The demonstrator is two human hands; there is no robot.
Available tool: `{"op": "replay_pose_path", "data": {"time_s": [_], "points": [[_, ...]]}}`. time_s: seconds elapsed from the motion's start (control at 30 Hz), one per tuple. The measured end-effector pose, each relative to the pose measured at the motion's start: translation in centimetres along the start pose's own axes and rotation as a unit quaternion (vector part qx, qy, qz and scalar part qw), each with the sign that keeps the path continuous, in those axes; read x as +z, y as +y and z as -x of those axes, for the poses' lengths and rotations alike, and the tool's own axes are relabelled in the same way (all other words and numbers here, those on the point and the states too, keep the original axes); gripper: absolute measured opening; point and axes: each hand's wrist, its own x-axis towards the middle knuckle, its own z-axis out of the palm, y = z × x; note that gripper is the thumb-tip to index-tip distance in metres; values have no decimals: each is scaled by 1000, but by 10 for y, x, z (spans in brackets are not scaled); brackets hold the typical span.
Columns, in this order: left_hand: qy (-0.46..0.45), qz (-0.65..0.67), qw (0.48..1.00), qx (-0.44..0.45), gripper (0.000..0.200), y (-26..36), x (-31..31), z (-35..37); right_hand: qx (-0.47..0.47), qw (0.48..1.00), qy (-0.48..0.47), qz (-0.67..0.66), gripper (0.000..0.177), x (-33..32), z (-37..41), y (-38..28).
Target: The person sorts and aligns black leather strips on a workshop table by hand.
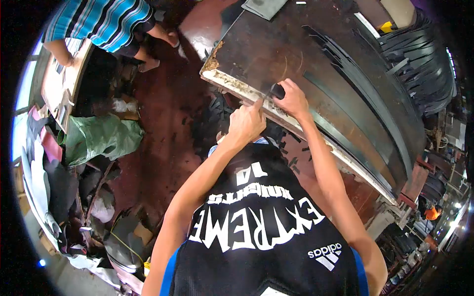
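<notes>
My right hand is closed around a small tool with a black handle, whose narrow end points toward my left hand. At the worn front edge of the table, my left hand is closed, its fingertips right by the tool's end. I cannot tell what the left fingers pinch. Long thin black strips lie on the dark tabletop, to the right of my right hand.
A bundle of black strips hangs over the table's far right. Dark scraps litter the red floor. To the left are a green sack and piled sheets. A person in a striped shirt is at another table.
</notes>
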Motion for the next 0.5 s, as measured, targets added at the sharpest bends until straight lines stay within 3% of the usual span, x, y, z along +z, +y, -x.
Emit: {"op": "replay_pose_path", "data": {"time_s": [0.5], "points": [[-88, -108, 987, -80, 37, 48, -6, -18, 3, 999, -4, -50, 44, 4, 3, 3]]}}
